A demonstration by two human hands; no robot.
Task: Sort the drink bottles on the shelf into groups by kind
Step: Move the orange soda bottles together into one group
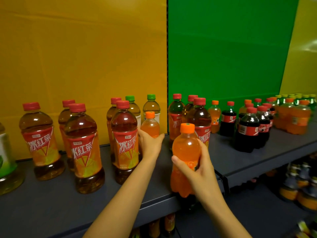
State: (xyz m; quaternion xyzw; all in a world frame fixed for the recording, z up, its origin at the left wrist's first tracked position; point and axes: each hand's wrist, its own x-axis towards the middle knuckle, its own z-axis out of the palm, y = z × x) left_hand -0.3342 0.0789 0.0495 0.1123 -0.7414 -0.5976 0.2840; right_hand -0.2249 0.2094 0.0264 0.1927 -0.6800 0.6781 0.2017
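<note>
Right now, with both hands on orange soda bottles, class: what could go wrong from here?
1. The left hand reaches past the tall red-capped plastic iced tea bottle to grip the small orange plastic soda bottle at the back. Pulling it out could topple the tea bottle.
2. The right hand holds a second orange plastic soda bottle at the grey shelf's front edge. A slip might drop it off the shelf.

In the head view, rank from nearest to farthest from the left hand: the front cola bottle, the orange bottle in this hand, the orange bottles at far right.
1. Orange bottle: gripped by the left hand, near centre.
2. Cola bottle: front of its group, right of centre.
3. Far-right orange bottles: farthest right, toward the back.
</note>
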